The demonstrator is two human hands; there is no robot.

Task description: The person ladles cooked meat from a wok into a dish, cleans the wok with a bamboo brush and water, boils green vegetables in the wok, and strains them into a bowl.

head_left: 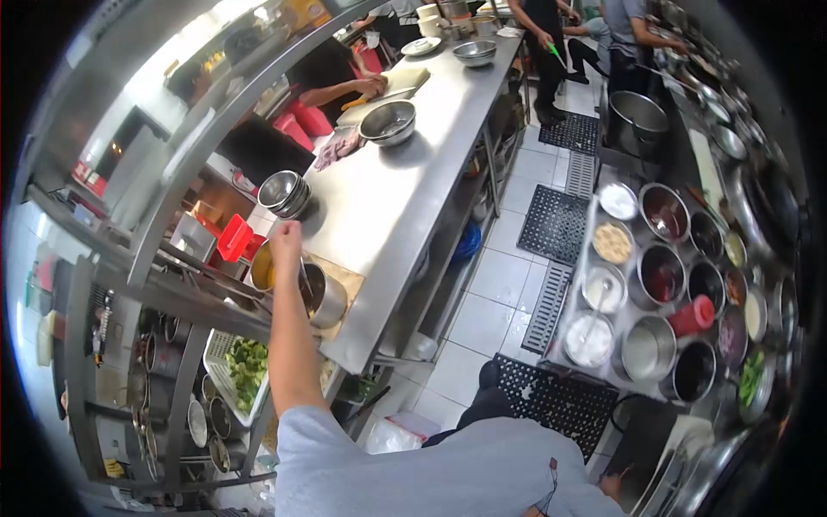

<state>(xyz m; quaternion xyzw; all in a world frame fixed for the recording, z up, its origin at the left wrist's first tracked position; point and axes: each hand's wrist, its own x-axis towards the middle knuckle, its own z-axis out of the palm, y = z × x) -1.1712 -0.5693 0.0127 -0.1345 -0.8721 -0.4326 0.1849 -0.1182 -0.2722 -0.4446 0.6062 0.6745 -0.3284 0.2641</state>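
Observation:
Stretched out over the left end of the steel counter, my left hand is closed around the thin metal handle of a utensil. That handle runs down into a tall steel pot, which hides the utensil's lower end. Behind my forearm is a container of yellow contents, partly covered. A stack of metal bowls stands just beyond my hand. At the lower right, a small bit of my right hand shows beside my grey shirt; its fingers are hidden.
A white basket of chopped greens sits below my left arm. Metal bowls rest farther along the counter. Across the tiled aisle with black mats are several seasoning containers and a red-topped bottle. Other people work nearby.

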